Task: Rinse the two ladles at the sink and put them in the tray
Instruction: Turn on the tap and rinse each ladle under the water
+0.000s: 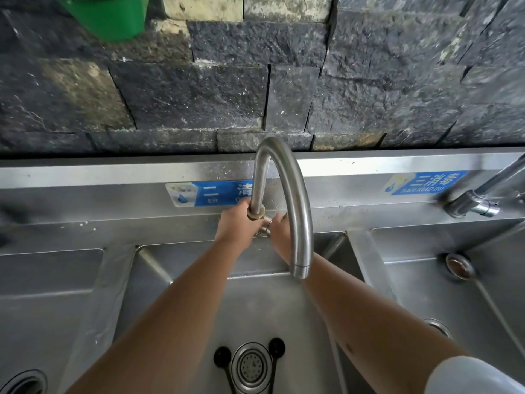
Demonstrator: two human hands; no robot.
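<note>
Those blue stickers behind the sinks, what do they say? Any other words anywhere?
"二 清", then "ER" below: left blue sticker on the sink's back wall; the faucet hides the rest.
"三消毒", then "SAN XIAO DU" below: right blue sticker.
No other words or numbers can be seen.

Two bare forearms, left hand, right hand, white right sleeve

A silver-grey steel sink and curved tap stand below a dark grey stone wall mottled with pale patches. Blue-and-white labels mark the backsplash, two black ladles flank the drain, and a green bucket hangs above.
</note>
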